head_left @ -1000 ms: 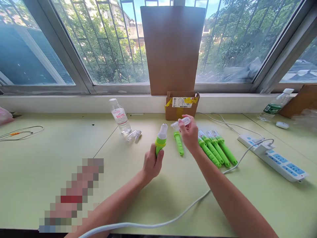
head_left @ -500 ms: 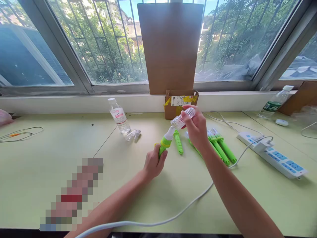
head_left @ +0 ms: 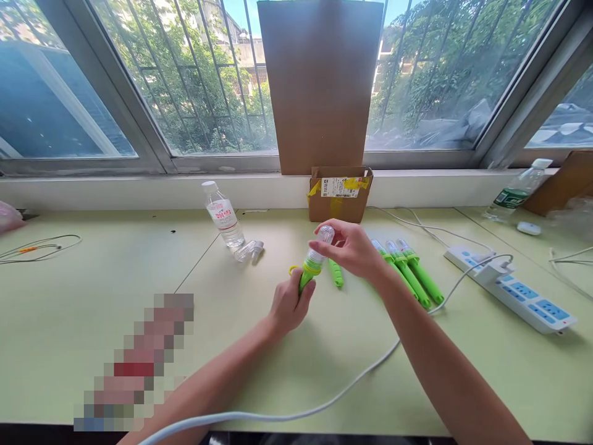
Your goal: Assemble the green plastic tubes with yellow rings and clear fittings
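Note:
My left hand [head_left: 288,308] is wrapped round a green plastic stick handle [head_left: 306,279] with a yellow ring at its collar. Over the handle's white top sits a clear ribbed cap [head_left: 326,234], tilted up to the right. The fingers and thumb of my right hand [head_left: 353,250] close on that cap from the right. Behind my right hand lies a loose green handle [head_left: 336,275], partly hidden. Several green sticks with clear tops [head_left: 419,275] lie side by side to the right, some partly covered by my right wrist.
A water bottle [head_left: 224,215] stands at the left beside small clear plastic pieces [head_left: 251,250]. A cardboard box [head_left: 340,201] is at the back. On the right are a power strip [head_left: 514,292] and another bottle [head_left: 516,190]. A white cable [head_left: 324,405] crosses the front.
My right hand has brought the clear cap down and left onto the white top of the green handle; before, it was held above, tilted. My left hand has barely moved.

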{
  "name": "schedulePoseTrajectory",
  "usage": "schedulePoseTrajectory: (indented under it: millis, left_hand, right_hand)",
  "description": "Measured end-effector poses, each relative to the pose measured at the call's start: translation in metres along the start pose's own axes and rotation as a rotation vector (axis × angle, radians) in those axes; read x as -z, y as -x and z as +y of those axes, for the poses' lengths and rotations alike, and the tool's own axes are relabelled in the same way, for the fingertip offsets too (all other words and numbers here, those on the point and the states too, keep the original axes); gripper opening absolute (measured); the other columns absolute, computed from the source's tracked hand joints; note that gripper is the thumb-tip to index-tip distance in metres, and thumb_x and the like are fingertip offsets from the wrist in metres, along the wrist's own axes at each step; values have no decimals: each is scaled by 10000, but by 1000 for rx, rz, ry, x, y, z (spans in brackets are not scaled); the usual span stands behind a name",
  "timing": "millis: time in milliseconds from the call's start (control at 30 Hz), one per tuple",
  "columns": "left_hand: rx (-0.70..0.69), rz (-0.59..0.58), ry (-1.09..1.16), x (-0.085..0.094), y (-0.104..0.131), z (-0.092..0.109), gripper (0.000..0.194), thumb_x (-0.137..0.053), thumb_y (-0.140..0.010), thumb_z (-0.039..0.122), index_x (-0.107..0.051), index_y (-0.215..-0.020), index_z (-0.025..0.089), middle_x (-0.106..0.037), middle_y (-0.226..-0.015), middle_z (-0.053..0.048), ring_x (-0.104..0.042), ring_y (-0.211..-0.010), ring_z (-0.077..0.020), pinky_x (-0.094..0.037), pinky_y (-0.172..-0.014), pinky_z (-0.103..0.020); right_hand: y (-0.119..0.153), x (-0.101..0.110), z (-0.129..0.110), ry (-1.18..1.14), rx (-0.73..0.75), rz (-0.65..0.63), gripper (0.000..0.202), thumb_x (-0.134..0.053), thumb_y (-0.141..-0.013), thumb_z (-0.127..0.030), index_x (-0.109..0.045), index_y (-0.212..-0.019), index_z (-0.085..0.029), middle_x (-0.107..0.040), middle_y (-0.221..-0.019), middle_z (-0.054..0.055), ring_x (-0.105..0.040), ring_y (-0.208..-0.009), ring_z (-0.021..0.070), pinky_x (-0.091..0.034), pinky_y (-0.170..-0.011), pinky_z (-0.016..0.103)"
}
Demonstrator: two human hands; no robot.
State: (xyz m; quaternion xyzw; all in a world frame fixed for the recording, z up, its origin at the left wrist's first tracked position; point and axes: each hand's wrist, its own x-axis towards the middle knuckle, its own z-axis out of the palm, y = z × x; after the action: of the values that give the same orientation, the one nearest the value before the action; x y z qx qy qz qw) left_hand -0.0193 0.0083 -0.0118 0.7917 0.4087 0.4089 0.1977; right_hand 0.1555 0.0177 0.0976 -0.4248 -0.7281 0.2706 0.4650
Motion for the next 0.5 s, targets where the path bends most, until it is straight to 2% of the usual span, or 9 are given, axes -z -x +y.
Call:
schedulePoseTrajectory:
  millis: [133, 500]
  left_hand:
    - [19, -5, 12, 1, 0, 1, 145, -361, -909, 333, -334, -813, 227, -318, -538, 80, -283, -422, -100, -244, -471, -230]
    - [41, 19, 44, 2, -1, -1, 128, -363, -916, 328, -373, -848, 220, -344, -527, 81, -327, -434, -102, -254, -479, -226]
  right_hand:
    - [0, 3, -1, 19, -6, 2, 397, -665, -749, -476, -603, -1052, -228, -590, -699, -21, -517, -552, 123, -421, -510, 238]
    - [2, 20, -6, -7, 21, -3, 373, -633, -794, -410, -605, -1119, -228, -615, -971, 38, -586, -647, 122, -503, -601, 273]
